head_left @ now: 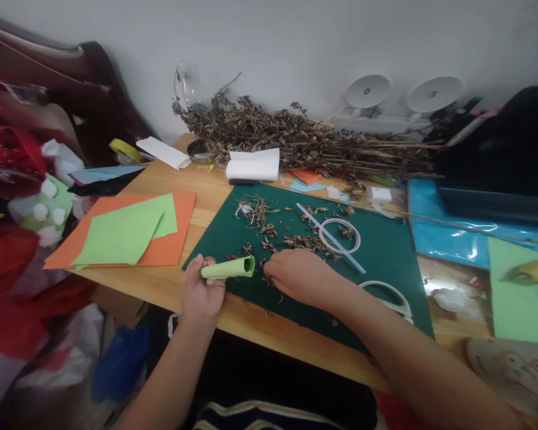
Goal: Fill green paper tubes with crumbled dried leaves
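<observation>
My left hand [204,289] is closed around a rolled light-green paper tube [228,268], held nearly level in front of the table edge. Its open end points right, and the inside looks dark. To the right, my right hand [298,272] reaches down to a green cutting mat [251,292], fingers pinched together beside scattered dried leaves [307,242]. What lies between those fingertips is hidden. Beyond this hand, a roll of clear tape [339,235] and a translucent stick [311,216] lie on the mat. A small heap of dry stems [260,210] sits farther back.
Green paper sheets [121,230] lie on orange paper [168,254] at left. A long bundle of dried plants [269,134] runs along the wall, behind a white paper roll [253,164]. Scissors with pale handles [397,301] are near my right forearm; a blue packet [434,233] lies beyond.
</observation>
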{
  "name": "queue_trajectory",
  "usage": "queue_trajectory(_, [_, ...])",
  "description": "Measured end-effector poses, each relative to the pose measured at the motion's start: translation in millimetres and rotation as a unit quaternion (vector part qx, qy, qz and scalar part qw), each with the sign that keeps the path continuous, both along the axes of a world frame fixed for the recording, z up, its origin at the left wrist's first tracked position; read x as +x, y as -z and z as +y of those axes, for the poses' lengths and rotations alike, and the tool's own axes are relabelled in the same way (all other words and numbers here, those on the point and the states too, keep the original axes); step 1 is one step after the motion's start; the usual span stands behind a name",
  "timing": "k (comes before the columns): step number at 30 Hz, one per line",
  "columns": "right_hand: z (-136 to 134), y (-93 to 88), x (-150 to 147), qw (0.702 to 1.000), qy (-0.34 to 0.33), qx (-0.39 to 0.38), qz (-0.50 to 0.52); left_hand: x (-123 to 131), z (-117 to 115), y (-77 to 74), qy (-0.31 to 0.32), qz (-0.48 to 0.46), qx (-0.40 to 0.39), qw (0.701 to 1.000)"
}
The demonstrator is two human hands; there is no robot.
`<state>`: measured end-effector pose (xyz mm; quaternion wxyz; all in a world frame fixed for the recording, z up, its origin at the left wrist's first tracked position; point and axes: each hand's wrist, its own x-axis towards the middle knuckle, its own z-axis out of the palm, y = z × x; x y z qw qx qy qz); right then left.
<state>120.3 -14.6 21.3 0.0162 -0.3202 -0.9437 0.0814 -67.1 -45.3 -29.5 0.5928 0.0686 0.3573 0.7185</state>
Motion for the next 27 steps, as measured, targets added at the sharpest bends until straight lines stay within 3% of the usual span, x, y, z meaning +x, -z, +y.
queue_trajectory(3, [1, -16.7, 7, 0.988, 0.026, -0.082, 0.126, 2, 0, -3.1, -0.009, 0.006, -0.019, 1.000])
queue_trajectory(5, [-2, -24.5, 10, 0.940, 0.064, -0.195, 0.274, 4, 0, -4.3, -0.021, 0.019, -0.019, 0.999])
queue_trajectory(8, [-8, -26.4, 7, 0.805, 0.100, -0.344, 0.473, 7, 0, -6.2, -0.028, 0.031, -0.030, 0.999])
queue_trajectory(11, [-13, -20.2, -2, 0.661, 0.096, -0.401, 0.627, 10, 0, -8.6, -0.034, 0.053, -0.030, 0.998])
queue_trajectory(14, [-16, -13.8, -10, 0.575, 0.106, -0.400, 0.706, 12, -1, -10.3, -0.039, 0.068, -0.028, 0.997])
queue_trajectory(16, [-17, -11.2, -12, 0.558, 0.117, -0.387, 0.725, 12, -1, -10.6, -0.032, 0.067, -0.032, 0.997])
queue_trajectory(18, [-18, -9.6, -13, 0.564, 0.122, -0.367, 0.730, 13, -1, -10.6, -0.029, 0.069, -0.028, 0.997])
queue_trajectory(27, [-24, -9.5, -15, 0.676, 0.123, -0.238, 0.687, 16, 1, -11.5, -0.045, 0.077, -0.018, 0.996])
